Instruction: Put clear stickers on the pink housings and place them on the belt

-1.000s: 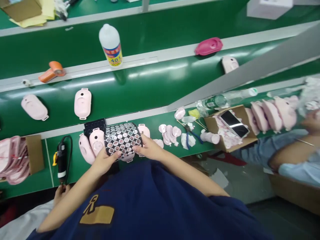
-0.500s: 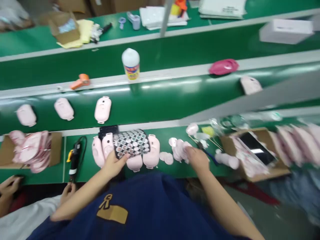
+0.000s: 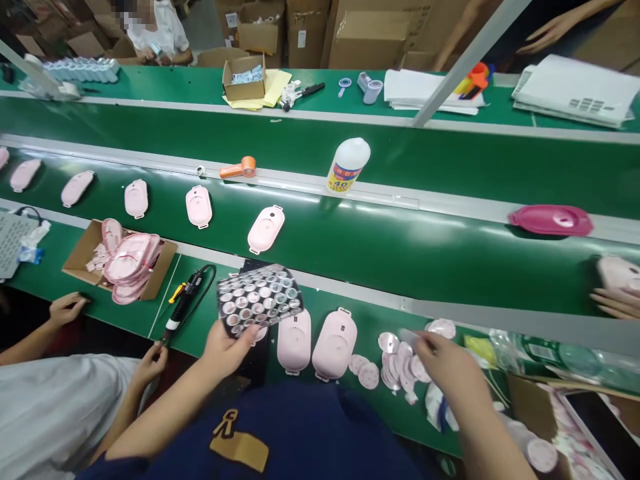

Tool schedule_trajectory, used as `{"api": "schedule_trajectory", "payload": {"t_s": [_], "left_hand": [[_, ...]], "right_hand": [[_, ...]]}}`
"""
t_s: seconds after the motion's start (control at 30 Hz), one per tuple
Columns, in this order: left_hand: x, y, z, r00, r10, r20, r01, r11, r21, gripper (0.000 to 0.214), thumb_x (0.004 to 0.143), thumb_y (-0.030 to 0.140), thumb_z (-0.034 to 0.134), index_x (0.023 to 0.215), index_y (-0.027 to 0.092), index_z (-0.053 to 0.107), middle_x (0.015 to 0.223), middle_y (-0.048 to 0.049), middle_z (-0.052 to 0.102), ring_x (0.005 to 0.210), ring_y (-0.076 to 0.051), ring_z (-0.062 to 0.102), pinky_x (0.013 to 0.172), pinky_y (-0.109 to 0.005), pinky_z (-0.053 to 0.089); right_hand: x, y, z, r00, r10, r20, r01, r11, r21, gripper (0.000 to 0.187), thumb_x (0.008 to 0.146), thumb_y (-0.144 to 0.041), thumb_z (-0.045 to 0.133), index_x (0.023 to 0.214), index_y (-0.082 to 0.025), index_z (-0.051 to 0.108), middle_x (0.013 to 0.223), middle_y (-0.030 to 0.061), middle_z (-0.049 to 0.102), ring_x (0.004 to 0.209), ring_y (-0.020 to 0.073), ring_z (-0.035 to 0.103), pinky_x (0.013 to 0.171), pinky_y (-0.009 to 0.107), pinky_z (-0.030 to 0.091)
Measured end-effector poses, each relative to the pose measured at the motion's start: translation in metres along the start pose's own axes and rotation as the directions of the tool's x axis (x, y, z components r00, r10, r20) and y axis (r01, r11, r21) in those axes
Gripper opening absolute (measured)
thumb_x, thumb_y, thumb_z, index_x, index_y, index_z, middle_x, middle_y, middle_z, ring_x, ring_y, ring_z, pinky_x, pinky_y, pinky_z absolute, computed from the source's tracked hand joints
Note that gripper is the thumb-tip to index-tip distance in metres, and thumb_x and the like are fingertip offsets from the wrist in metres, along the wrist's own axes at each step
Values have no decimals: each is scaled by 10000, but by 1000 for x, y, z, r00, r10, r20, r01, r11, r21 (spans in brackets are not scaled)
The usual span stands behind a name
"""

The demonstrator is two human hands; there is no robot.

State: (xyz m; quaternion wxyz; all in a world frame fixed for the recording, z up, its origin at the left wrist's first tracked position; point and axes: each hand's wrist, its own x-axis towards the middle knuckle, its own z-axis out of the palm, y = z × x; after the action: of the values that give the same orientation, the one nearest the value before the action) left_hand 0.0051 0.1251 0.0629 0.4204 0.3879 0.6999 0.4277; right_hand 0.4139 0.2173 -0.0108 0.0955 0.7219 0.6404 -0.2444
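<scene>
My left hand (image 3: 227,350) grips a black sheet of round stickers (image 3: 260,297) by its lower edge, thumb on top. The sheet is curved, with rows of pale, shiny circles. My right hand (image 3: 447,363) is closed in a pinch on a thin pale disc (image 3: 410,335), blurred and partly hidden by the fingers. Below that hand lies a loose pile of pale pink round discs (image 3: 397,367). Between my hands, two pink oval plastic shells (image 3: 336,345) lie side by side on the green table. Part of another pink piece shows under the sheet.
Several pink shells (image 3: 267,229) lie on the green belt (image 3: 380,247) ahead. A glue bottle (image 3: 349,165) stands beyond it. An electric screwdriver (image 3: 185,300) and a box of pink parts (image 3: 165,273) lie left, near a co-worker's hands. A co-worker's hand (image 3: 617,303) touches a shell at far right.
The view has swung left, so things sit farther right and lower. My right hand has come up off the disc pile with a thin disc. My left hand still holds the sticker sheet.
</scene>
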Motion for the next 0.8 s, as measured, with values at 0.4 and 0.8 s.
{"api": "schedule_trajectory", "payload": {"t_s": [0.4,0.8], "left_hand": [[-33,-25,-30,955,-175,-237,177,984,-14,503,702,570,768,988,157,742,1037,-145,736,1024,-310,695,972,-428,562],[-30,-36,-33,913,-316,-259,290,948,-134,605,690,557,795,1117,148,665,1151,-149,701,1152,-303,642,1068,-429,495]], "right_hand": [[153,-346,38,686,-719,-113,728,676,114,436,983,-253,375,1345,-142,592,1466,118,527,1417,282,367,1204,519,124],[167,-314,72,694,-720,23,720,693,-29,636,955,-532,404,1528,-263,344,1639,34,236,1481,325,189,1175,655,54]]}}
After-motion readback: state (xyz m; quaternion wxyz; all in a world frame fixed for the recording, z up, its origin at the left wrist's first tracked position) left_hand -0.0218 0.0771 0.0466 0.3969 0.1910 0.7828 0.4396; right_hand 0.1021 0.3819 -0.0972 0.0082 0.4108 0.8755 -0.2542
